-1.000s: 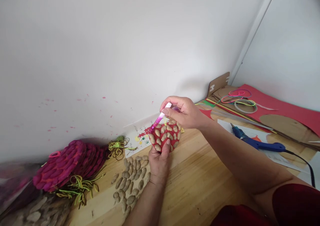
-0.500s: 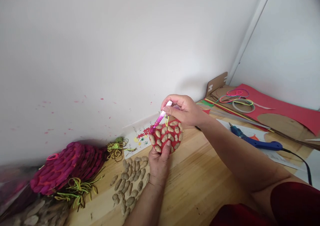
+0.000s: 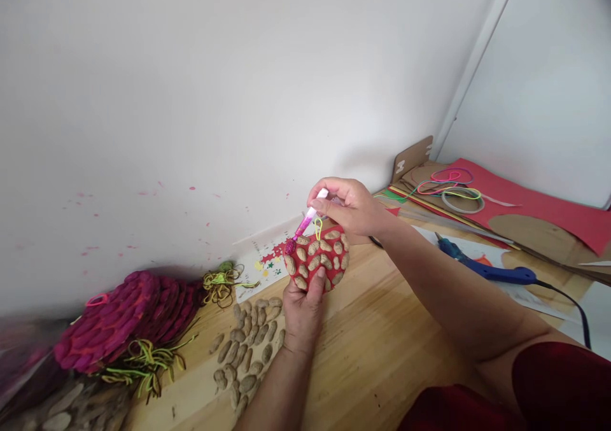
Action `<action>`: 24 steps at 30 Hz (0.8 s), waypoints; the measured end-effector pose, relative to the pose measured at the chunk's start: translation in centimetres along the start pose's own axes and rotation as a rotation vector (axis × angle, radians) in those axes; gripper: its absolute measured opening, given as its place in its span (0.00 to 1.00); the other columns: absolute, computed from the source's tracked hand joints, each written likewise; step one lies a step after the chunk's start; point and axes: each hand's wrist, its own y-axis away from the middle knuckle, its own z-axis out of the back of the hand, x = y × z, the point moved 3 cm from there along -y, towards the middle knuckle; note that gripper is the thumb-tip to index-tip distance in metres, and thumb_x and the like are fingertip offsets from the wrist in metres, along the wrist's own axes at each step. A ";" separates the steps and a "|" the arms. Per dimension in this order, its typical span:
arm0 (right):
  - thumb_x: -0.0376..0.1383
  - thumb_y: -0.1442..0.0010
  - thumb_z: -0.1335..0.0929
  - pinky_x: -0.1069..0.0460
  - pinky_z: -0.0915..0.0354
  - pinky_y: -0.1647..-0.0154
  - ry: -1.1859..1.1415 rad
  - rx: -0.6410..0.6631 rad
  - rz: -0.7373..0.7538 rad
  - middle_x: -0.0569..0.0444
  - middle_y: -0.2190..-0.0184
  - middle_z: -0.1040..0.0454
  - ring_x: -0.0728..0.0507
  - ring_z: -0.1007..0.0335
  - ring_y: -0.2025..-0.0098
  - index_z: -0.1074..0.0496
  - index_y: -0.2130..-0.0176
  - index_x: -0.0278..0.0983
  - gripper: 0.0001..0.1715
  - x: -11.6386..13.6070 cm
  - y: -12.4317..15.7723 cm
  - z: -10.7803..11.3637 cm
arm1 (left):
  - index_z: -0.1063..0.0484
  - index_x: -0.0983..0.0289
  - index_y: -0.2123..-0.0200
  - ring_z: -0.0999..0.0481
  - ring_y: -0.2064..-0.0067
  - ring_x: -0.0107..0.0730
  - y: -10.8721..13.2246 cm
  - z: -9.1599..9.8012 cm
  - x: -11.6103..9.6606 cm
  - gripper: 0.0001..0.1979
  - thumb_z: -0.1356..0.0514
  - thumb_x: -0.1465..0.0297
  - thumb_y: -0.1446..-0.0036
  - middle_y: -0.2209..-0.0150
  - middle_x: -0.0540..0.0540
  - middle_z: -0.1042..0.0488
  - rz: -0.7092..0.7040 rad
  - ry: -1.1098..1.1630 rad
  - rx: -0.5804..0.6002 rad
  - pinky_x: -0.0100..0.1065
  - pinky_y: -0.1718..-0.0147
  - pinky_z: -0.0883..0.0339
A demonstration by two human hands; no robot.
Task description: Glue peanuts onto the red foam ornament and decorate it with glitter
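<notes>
My left hand [image 3: 305,307] grips the lower edge of a round red disc [image 3: 308,272] covered with peanuts, its thumb lying on the front. A yellow cord loop [image 3: 319,227] stands at the disc's top. Pinched in my right hand [image 3: 346,205] is a brush [image 3: 310,214] with a white handle and a magenta-coated lower part. Its tip touches a magenta-painted peanut [image 3: 290,246] at the disc's upper left. The other peanuts on the disc are tan and unpainted.
Loose peanuts [image 3: 248,348] lie on the wooden table [image 3: 363,348]. Magenta discs [image 3: 119,316] are stacked at left, beside green-yellow cords [image 3: 222,284]. A blue glue gun [image 3: 496,272], cardboard [image 3: 534,237], red sheet [image 3: 548,205] and tape roll [image 3: 463,200] are at right.
The view has shifted slightly. The brush tip remains at the disc's upper left, and both hands keep their holds.
</notes>
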 end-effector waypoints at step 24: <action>0.39 0.36 0.30 0.55 0.41 0.72 0.004 -0.001 0.056 0.56 0.70 0.28 0.51 0.37 0.71 0.26 0.64 0.34 0.10 0.5 0.2 -0.6 | 0.19 0.62 0.55 0.20 0.50 0.39 0.0 0.0 -0.2 0.15 0.32 0.61 0.42 0.52 0.57 0.18 0.010 -0.021 0.003 0.41 0.43 0.31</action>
